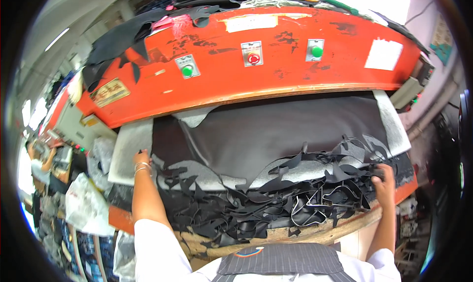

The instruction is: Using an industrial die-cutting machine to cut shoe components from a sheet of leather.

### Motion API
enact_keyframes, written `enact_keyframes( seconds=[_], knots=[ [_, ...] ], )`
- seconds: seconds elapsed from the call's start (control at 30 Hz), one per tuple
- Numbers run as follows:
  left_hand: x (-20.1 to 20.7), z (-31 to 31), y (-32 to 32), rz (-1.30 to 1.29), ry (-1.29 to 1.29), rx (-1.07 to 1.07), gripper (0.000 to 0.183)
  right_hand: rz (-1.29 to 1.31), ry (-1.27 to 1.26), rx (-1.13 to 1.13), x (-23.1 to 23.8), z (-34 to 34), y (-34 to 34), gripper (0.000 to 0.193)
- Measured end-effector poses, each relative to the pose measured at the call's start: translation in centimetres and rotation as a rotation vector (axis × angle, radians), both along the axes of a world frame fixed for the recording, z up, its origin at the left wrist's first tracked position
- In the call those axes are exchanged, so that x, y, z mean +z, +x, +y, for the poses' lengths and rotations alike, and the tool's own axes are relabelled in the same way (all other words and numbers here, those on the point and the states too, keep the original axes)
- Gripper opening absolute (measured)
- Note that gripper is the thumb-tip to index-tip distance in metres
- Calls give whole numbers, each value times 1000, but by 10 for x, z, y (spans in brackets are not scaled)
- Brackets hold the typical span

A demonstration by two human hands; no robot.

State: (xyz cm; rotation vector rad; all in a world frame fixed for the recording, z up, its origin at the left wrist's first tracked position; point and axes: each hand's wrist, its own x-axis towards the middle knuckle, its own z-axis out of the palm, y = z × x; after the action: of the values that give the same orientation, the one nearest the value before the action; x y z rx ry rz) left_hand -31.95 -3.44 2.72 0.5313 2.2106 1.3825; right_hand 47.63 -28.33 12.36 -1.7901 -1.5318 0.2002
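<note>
A large smooth black leather sheet lies over a pale cutting board under the red press head, its near edge cut into curved gaps. My left hand is at the sheet's left edge, fingers closed with a bit of black material at their tips. On the right, my right hand has its fingers curled round black leather scrap at the board's near right corner. Between my hands lies a tangled heap of black leather scraps. A thin metal cutting die rests on that heap, apart from both hands.
The red press head spans the far side, with two green buttons and a red one. Leather pieces lie on top of it. A wooden ledge runs along the near edge. White plastic bags stand at left; another person works beyond.
</note>
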Motion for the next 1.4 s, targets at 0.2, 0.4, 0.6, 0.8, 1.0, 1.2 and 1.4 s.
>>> enact_keyframes(
  seconds=[0.2, 0.4, 0.6, 0.8, 1.0, 1.2, 1.4],
  knots=[
    [-32, 86, -81, 181, -193, -244, 43, -146, -151, 142, -33, 97, -139, 43],
    [-40, 90, -100, 451, -126, -536, 39, -252, -618, -64, -76, 146, -195, 73],
    [-38, 30, -105, 830, -212, -544, 42, -604, -499, -56, -72, 111, -227, 64],
    [-37, -9, -132, 918, -308, -448, 43, -520, -391, 53, -67, 91, -251, 57],
    [-18, -32, -115, 922, -323, -382, 38, -458, -165, 221, -58, 35, -239, 56],
    [61, -57, 71, 892, 183, -691, 28, -193, -139, 169, -27, 37, -158, 55],
    [44, -68, 325, 786, 379, -1510, 32, -113, -456, -190, -49, 132, -60, 75]
  ],
)
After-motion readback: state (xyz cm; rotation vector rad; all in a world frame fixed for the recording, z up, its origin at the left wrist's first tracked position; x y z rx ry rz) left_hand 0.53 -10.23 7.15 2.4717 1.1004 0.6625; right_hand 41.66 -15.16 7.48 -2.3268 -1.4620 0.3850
